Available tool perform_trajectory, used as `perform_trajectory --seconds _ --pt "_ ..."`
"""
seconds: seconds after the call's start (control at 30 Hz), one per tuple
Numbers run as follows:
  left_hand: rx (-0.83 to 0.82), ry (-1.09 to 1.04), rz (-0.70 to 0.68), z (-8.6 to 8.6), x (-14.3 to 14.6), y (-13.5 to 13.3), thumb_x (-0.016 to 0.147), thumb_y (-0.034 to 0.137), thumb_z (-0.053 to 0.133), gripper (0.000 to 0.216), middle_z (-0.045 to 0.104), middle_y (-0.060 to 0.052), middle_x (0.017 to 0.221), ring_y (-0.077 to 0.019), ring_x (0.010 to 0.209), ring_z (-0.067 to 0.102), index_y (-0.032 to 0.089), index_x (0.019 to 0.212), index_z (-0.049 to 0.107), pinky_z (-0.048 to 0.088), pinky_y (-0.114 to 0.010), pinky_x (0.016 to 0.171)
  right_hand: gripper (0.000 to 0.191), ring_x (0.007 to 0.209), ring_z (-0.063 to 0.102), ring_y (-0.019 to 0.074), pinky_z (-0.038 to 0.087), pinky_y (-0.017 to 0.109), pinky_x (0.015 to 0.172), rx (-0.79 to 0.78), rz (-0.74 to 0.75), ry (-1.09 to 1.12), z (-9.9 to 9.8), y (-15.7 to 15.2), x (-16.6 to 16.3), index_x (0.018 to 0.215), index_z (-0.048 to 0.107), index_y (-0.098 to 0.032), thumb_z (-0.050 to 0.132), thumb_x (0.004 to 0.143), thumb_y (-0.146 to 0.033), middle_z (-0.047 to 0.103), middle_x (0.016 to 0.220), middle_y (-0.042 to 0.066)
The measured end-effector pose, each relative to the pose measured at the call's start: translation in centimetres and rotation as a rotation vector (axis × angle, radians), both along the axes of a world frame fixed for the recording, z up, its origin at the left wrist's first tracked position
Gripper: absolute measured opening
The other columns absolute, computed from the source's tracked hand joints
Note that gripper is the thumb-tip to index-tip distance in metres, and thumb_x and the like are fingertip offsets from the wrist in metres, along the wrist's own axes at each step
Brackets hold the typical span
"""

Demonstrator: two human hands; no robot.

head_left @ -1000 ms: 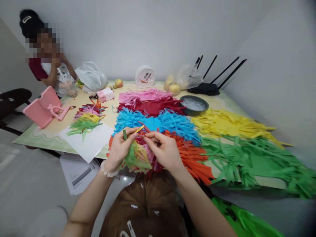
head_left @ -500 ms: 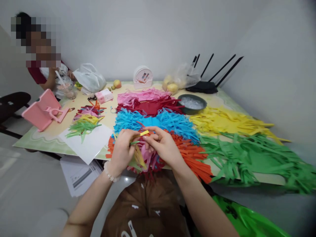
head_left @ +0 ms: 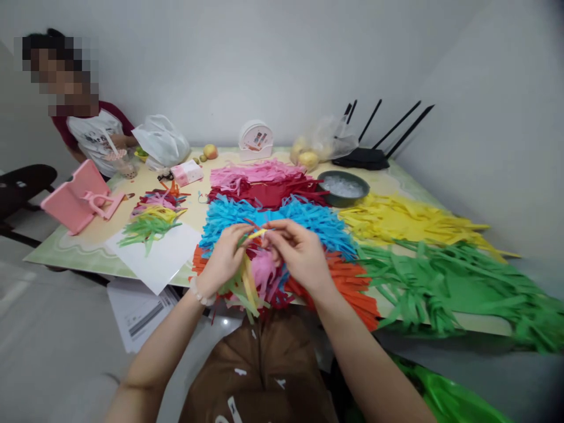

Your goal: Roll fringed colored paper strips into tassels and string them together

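Observation:
Over the table's front edge, my left hand [head_left: 224, 255] is closed on a bundle of coloured fringe strips [head_left: 263, 271], with pink, pale yellow and green ends hanging down. A short yellow strip [head_left: 258, 234] stretches from its fingers to the pinched fingertips of my right hand [head_left: 299, 252]. Fingers partly hide both grips. Behind and around the hands lie flattened fringes: blue [head_left: 224, 217], orange [head_left: 352, 288], dark red [head_left: 264, 192] and pink [head_left: 259, 170]. To the right are a yellow fringe [head_left: 396, 218] and a green fringe [head_left: 476, 288].
At left, a smaller multicoloured fringe bundle [head_left: 152, 226] partly covers white paper [head_left: 154, 267], near a pink stand [head_left: 79, 200]. A dark bowl [head_left: 341, 202] of clear pieces and a black router [head_left: 361, 157] stand behind. A person [head_left: 99, 132] sits beyond a cup [head_left: 126, 167].
The yellow strip has turned and now lies taut between both hands. The hanging strips have swung lower. At back left, the person has lowered a hand and moved away from the cup.

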State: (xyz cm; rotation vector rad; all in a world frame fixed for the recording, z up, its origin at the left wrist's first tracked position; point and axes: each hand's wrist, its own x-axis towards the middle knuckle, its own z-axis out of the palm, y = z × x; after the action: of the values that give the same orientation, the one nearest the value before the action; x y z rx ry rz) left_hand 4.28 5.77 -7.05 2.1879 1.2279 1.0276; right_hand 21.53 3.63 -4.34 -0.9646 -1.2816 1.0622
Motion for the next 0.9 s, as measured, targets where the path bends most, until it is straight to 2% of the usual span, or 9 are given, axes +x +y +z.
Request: perform_trajectory --seconds 0.1,0.2,0.27,0.37,0.47,0.57,0.63,0.73,0.9 --pt "0.076 0.063 -0.010 -0.1 0.3 0.1 0.088 0.008 0.046 0.033 0.062 -0.013 0.129 -0.0257 0.125 0.051 0.016 0.115 0.064 0.038 -0.046 0.110 0.020 0.047 0.058 0.0111 0.050 0.023 0.048 0.040 0.127 -0.143 -0.2 -0.1 -1.1 0.097 0.069 -0.018 0.062 0.086 -0.034 0.068 0.070 0.001" --pt "0.038 0.028 0.000 0.5 0.3 -0.3 0.087 0.011 0.051 0.027 0.067 -0.012 0.118 -0.0264 0.116 0.056 0.016 0.108 0.067 0.042 -0.045 0.104 0.016 0.049 0.058 0.0113 0.050 0.023 0.051 0.102 0.105 -0.209 -0.4 0.1 -1.4 0.092 0.069 -0.018 0.059 0.089 -0.031 0.065 0.066 -0.001" --pt "-0.070 -0.074 0.000 1.2 -0.2 -0.6 0.088 0.021 0.058 0.022 0.070 -0.011 0.114 -0.0263 0.109 0.060 0.017 0.107 0.069 0.045 -0.043 0.100 0.016 0.050 0.059 0.0122 0.050 0.023 0.050 0.104 0.047 -0.187 -0.4 0.4 -1.1 0.091 0.068 -0.019 0.059 0.089 -0.032 0.065 0.065 -0.001" --pt "-0.336 -0.304 -0.066 2.2 -1.3 -0.7 0.088 0.036 0.062 0.026 0.074 -0.009 0.107 -0.0247 0.100 0.066 0.018 0.103 0.073 0.049 -0.038 0.093 0.016 0.051 0.060 0.0127 0.051 0.024 0.050 0.109 0.036 -0.141 -0.2 0.7 -0.5 0.088 0.069 -0.019 0.061 0.087 -0.033 0.069 0.069 0.000" --pt "-0.459 -0.514 -0.038 2.4 -2.0 -0.6 0.084 0.038 0.067 0.026 0.076 -0.008 0.100 -0.0230 0.092 0.069 0.017 0.096 0.075 0.052 -0.034 0.086 0.017 0.052 0.060 0.0135 0.052 0.026 0.053 0.120 -0.013 -0.112 -0.2 0.7 -0.6 0.092 0.071 -0.020 0.063 0.086 -0.034 0.072 0.074 0.002" --pt "-0.340 -0.594 0.149 2.2 -2.1 -0.5 0.081 0.034 0.071 0.023 0.077 -0.006 0.099 -0.0221 0.093 0.069 0.019 0.098 0.076 0.052 -0.033 0.086 0.021 0.057 0.065 0.0171 0.055 0.030 0.058 0.099 -0.123 -0.140 -0.2 0.3 -1.2 0.099 0.073 -0.022 0.065 0.086 -0.036 0.074 0.074 0.003" --pt "-0.257 -0.574 0.217 2.0 -2.0 -0.7 0.081 0.032 0.071 0.022 0.077 -0.006 0.100 -0.0222 0.096 0.069 0.020 0.098 0.076 0.050 -0.034 0.090 0.020 0.062 0.069 0.0202 0.057 0.032 0.061 0.078 -0.093 -0.192 -0.3 0.0 -1.7 0.096 0.074 -0.022 0.067 0.084 -0.035 0.075 0.074 0.004" --pt "-0.212 -0.542 0.225 2.0 -1.6 -1.0 0.082 0.031 0.070 0.019 0.078 -0.005 0.098 -0.0218 0.095 0.069 0.020 0.095 0.077 0.050 -0.034 0.090 0.018 0.063 0.072 0.0227 0.059 0.033 0.060 0.045 -0.018 -0.230 -0.5 -0.2 -2.2 0.091 0.076 -0.022 0.067 0.082 -0.035 0.077 0.077 0.005" --pt "-0.181 -0.532 0.241 2.2 -1.3 -1.4 0.082 0.029 0.069 0.017 0.077 -0.004 0.095 -0.0199 0.091 0.069 0.020 0.094 0.076 0.050 -0.031 0.086 0.022 0.062 0.072 0.0225 0.058 0.032 0.058 0.011 -0.007 -0.245 -0.6 -0.2 -2.4 0.093 0.076 -0.020 0.064 0.084 -0.036 0.077 0.077 0.006"
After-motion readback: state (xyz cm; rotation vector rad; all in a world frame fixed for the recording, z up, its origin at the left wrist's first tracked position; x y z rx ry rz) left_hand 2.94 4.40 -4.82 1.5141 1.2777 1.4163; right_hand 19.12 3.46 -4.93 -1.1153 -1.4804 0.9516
